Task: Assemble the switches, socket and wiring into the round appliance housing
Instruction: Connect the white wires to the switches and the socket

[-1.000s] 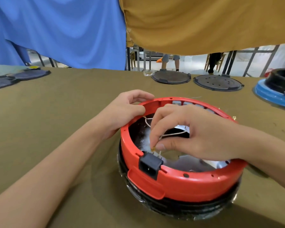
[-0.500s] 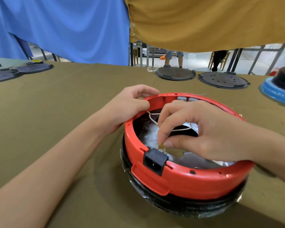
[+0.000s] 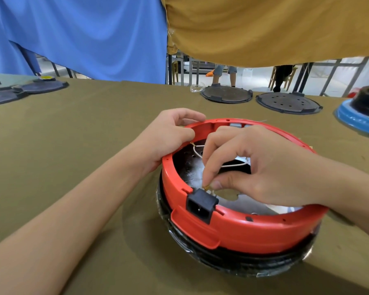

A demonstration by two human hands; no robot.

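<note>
On olive surface (image 3: 73,145), red round housing (image 3: 254,231) sits rim-up. Left hand (image 3: 166,135) grips far rim. Right hand (image 3: 254,167) pinches small brass wire terminal (image 3: 206,186) behind black socket (image 3: 200,204). Wire likely thin, floppy; best held at terminal.

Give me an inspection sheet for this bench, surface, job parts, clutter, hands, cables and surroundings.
Surface: olive cloth covering the table.
Job's things: red round housing on a black base; black power socket seated in its near wall.
Clutter: dark round plates, a blue appliance.
Hands: left hand grips the housing rim; right hand pinches a brass wire terminal behind the socket.
Cables: white wires loose inside.
Surroundings: blue curtain, mustard curtain, a person's legs beyond.
</note>
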